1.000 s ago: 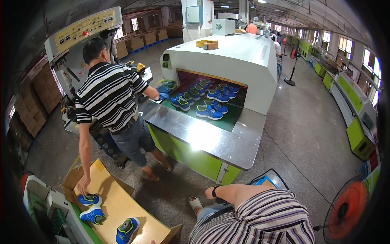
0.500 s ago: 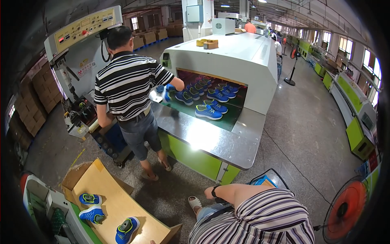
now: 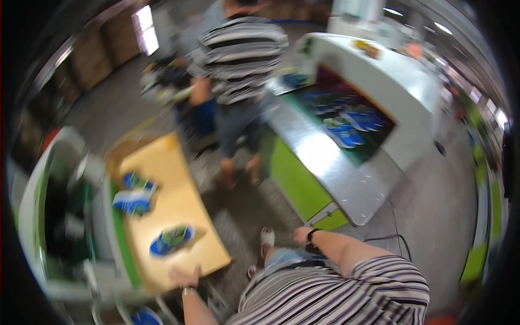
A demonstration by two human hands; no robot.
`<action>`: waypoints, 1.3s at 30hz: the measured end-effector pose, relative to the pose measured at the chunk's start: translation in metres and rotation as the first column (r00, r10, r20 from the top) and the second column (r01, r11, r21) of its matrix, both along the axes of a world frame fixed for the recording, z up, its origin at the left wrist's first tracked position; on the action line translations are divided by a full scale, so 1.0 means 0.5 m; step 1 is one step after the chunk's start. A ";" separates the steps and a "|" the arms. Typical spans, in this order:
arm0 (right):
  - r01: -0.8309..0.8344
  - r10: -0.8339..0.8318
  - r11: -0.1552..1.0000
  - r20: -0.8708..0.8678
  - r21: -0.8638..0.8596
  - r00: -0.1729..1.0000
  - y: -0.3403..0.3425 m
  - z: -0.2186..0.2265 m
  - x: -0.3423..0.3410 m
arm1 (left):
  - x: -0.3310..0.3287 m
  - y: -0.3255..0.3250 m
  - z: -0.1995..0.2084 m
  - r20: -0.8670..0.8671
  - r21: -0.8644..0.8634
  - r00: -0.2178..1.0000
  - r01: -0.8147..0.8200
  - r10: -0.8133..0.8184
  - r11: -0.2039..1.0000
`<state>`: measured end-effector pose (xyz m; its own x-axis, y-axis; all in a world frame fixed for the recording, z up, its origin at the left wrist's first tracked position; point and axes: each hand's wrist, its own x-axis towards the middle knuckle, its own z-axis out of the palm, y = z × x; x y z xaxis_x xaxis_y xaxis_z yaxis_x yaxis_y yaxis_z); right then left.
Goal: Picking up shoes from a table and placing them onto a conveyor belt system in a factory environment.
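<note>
My left hand (image 3: 186,276) is open, its fingers spread at the near edge of a light wooden tabletop (image 3: 187,189). Just beyond it lies a blue sneaker (image 3: 172,242) with a yellow-green lining. Farther back are two more blue sneakers, one showing a pale sole (image 3: 132,201) and the other (image 3: 138,181) behind it. My right hand (image 3: 301,234), with a dark band at the wrist, hangs near my thigh, away from the table. Blur hides how its fingers are set, and I make out nothing in it.
A co-worker in a striped shirt (image 3: 244,59) stands beyond the table. To the right, a white tunnel machine (image 3: 401,81) holds several blue sneakers (image 3: 341,131) behind its steel ledge (image 3: 346,179). A green-edged machine (image 3: 103,216) adjoins the table's left side. A cable (image 3: 394,216) crosses the floor.
My view has swung left, with blur. My left hand has come into sight at the tabletop's near edge. The co-worker's arm has left the tunnel opening.
</note>
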<state>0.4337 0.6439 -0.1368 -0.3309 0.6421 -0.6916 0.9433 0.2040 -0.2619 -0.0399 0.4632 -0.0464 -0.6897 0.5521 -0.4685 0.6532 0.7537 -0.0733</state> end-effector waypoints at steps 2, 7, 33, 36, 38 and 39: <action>0.010 -0.002 0.996 -0.088 0.085 0.996 -0.001 -0.007 0.014 | -0.015 -0.024 -0.010 0.009 0.050 0.999 0.031 -0.032 0.998; 0.000 -0.003 0.999 -0.069 -0.041 0.998 0.017 0.022 -0.006 | 0.004 -0.044 -0.024 0.263 0.186 0.907 -0.382 0.329 0.905; -0.139 0.392 0.920 -0.856 0.366 0.339 0.439 0.249 -1.247 | -0.464 0.413 -0.015 0.990 -0.093 -0.121 -0.948 0.075 -0.304; -0.180 0.210 0.973 -0.887 0.147 0.412 0.481 0.215 -1.301 | -0.453 0.482 0.010 0.989 -0.056 -0.016 -0.960 -0.145 -0.276; -0.205 0.173 0.974 -0.887 0.091 0.428 0.453 0.221 -1.311 | -0.452 0.493 0.019 0.970 0.121 0.204 -0.879 -0.133 -0.462; -0.174 0.200 0.974 -0.899 0.142 0.390 0.444 0.223 -1.311 | -0.450 0.495 0.025 0.972 0.146 0.218 -0.856 -0.091 -0.495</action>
<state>-0.2218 0.8659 -0.0253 -0.8661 0.4894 0.1016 0.0955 0.3614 -0.9275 -0.2649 0.7109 -0.0342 -0.8423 0.1939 -0.5030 -0.5376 -0.3692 0.7581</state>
